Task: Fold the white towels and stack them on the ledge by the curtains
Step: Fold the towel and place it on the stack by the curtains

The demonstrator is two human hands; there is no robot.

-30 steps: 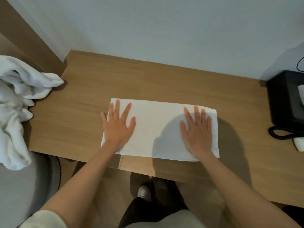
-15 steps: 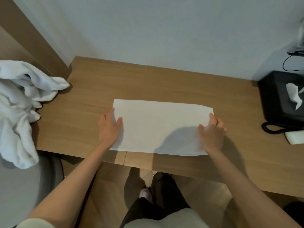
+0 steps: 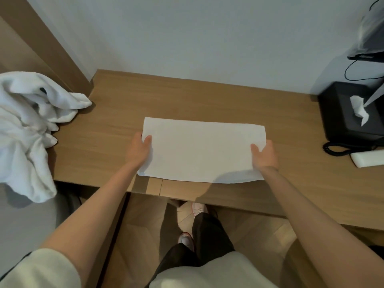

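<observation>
While the folded white towel (image 3: 203,150) lies flat as a long rectangle on the wooden desk (image 3: 207,100), its near long edge running just inside the desk's front edge, both hands are on it, one at each short end. The left hand (image 3: 138,151) grips the left end, thumb pressed on top of the cloth and the fingers tucked out of sight beneath the edge. The right hand (image 3: 265,155) does the same over on the right end: thumb on top, fingers curled round the edge and under. The hands sit well apart, the whole length of the towel between them, and both bare forearms reach in from below. Off to the left, a heap of loose white towels (image 3: 27,125) is bunched and unfolded, one corner resting on the desk's left end and the rest spilling down past the side. Over on the right, a black tissue box (image 3: 349,113) stands near the back of the desk with a tissue (image 3: 358,110) poking out of its top. A coiled black cord (image 3: 336,149) lies just in front of it, beside a white oblong object (image 3: 367,157) cut off by the frame. Behind it all is a pale wall (image 3: 187,38), and under the desk the person's shoes (image 3: 199,208) show on the floor.
</observation>
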